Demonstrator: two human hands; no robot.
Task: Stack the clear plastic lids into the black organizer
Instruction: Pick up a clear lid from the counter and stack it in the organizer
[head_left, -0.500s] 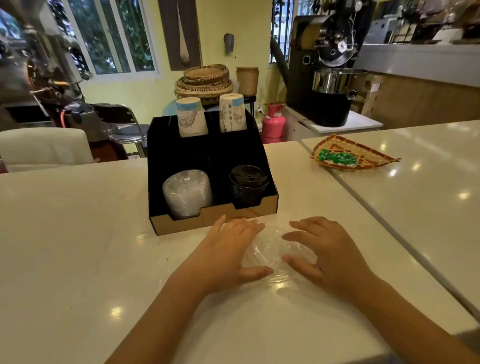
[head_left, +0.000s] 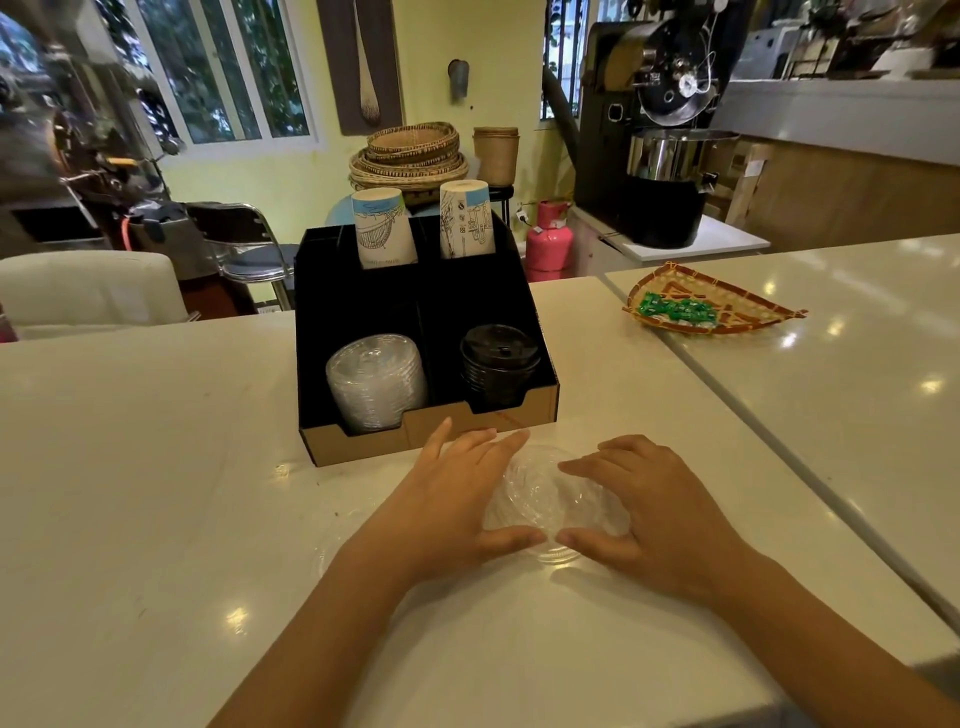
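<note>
A few clear plastic lids (head_left: 545, 499) lie overlapping on the white counter, just in front of the black organizer (head_left: 358, 306). My left hand (head_left: 457, 499) cups them from the left and my right hand (head_left: 654, 509) from the right, thumbs nearly meeting at the near rim. The organizer's front left compartment holds a stack of clear lids (head_left: 375, 382). Its front right compartment holds black lids (head_left: 498, 366). Two paper cup stacks (head_left: 384, 228) stand in the rear compartments.
A woven tray with green candies (head_left: 711, 306) sits on the adjoining counter to the right. A seam (head_left: 753, 431) runs between the two counters. Chairs, baskets and a coffee roaster stand beyond the counter.
Both hands have closed in a little around the loose lids, the thumbs coming nearer each other. The organizer and its contents are unchanged.
</note>
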